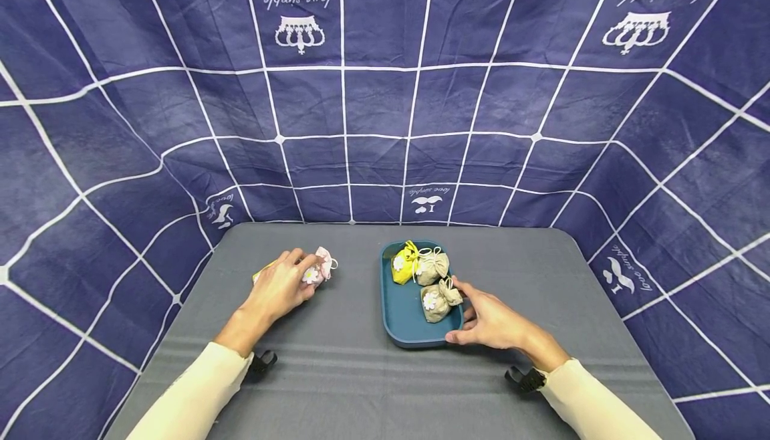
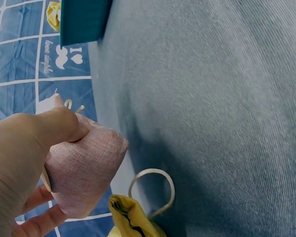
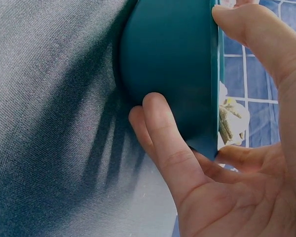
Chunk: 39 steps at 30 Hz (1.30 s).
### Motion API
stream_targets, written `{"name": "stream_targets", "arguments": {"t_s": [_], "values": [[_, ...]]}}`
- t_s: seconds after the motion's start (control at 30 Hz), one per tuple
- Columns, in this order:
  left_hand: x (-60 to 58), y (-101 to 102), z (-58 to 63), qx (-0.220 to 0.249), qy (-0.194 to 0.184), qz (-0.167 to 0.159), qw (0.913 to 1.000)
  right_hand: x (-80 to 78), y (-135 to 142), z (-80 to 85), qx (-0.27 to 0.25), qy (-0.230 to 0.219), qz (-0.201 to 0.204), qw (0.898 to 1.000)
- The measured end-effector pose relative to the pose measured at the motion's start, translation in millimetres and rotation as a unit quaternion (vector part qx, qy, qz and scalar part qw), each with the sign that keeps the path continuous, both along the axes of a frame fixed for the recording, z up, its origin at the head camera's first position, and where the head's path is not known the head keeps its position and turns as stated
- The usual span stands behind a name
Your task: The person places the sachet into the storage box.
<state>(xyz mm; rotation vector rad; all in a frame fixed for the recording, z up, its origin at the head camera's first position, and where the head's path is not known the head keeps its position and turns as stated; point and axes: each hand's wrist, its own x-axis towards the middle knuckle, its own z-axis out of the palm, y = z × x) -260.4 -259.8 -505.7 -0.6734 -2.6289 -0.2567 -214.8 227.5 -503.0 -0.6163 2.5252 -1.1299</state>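
My left hand grips a small pink drawstring pouch with a white flower on it, over the left part of the table. Just beside it is a yellow pouch, mostly covered by that hand in the head view; its pale cord loops out in the left wrist view. At the right, my right hand holds the near right corner of a teal-blue tray, thumb at the rim and fingers along the outer wall. Inside lie a yellow pouch and two beige pouches, one at the back, one nearer.
A grey cloth covers the table. Behind it and along both sides hangs a dark blue curtain with white grid lines. Black straps circle both wrists.
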Motion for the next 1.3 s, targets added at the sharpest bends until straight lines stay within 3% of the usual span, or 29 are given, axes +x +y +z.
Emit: {"name": "stream_targets", "arguments": {"t_s": [0.6, 0.93, 1.3], "values": [[3.9, 25.3, 15.5, 0.080, 0.006, -0.026, 0.9965, -2.7, 0.4, -0.2, -0.004, -0.007, 0.007, 1.000], [8.1, 37.3, 18.1, 0.092, 0.001, -0.032, 0.9953, -1.9, -1.2, -1.5, -0.004, -0.006, 0.009, 1.000], [6.0, 59.3, 29.5, 0.120, 0.016, -0.067, 0.9904, -1.7, -0.1, -0.8, -0.004, -0.006, 0.009, 1.000]]}}
